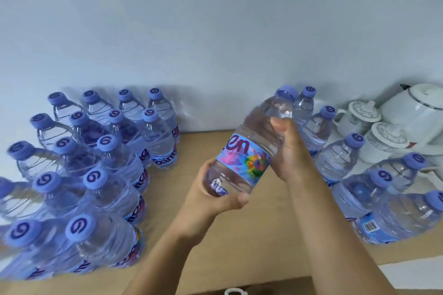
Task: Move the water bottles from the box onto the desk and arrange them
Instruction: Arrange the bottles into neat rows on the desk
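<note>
A clear plastic water bottle with a purple cap and colourful label (249,151) is held tilted above the middle of the light wooden desk (239,242). The left hand (215,201) cups its base; the right hand (287,151) grasps its upper body. Purple-capped bottles stand grouped at the desk's left edge (96,175) and right edge (371,187). White ceramic lidded pots (383,127) occupy the far right corner.

Both bare forearms reach forward and meet at the tilted clear plastic water bottle with the purple cap (249,151): the left hand (215,199) cups its base from below, fingers curled round it, while the right hand (287,151) grips its shoulder, thumb pressed on top
</note>
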The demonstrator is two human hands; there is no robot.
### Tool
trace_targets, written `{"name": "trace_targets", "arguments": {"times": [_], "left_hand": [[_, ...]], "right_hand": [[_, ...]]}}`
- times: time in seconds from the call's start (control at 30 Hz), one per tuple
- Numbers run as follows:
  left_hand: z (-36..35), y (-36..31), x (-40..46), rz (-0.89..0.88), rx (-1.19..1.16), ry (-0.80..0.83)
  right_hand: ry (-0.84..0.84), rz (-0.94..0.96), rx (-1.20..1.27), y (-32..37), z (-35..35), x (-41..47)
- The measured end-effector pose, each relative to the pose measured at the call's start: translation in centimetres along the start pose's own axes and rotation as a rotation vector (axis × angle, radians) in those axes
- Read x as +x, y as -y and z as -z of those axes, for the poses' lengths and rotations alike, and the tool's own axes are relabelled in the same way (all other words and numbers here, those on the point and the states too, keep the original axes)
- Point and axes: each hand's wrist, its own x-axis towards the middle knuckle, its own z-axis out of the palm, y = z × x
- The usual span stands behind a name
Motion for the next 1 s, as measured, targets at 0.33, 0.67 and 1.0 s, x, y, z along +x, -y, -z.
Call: {"name": "trace_targets", "arguments": {"times": [0.33,0.67,1.0], "left_hand": [[2.3,1.0,-1.5,-0.042,0.246,-0.340],[5.3,1.5,-2.6,0.009,0.383,-0.525],[8.4,6.9,-2.4,0.388,0.521,-0.588]], "right_hand": [[0.016,0.072,-0.511,-2.4,-5.0,0.6],[0.254,-0.079,-0.812,-4.2,-8.0,2.5],[0.322,-0.020,-0.933,-11.7,-11.0,4.0]]}}
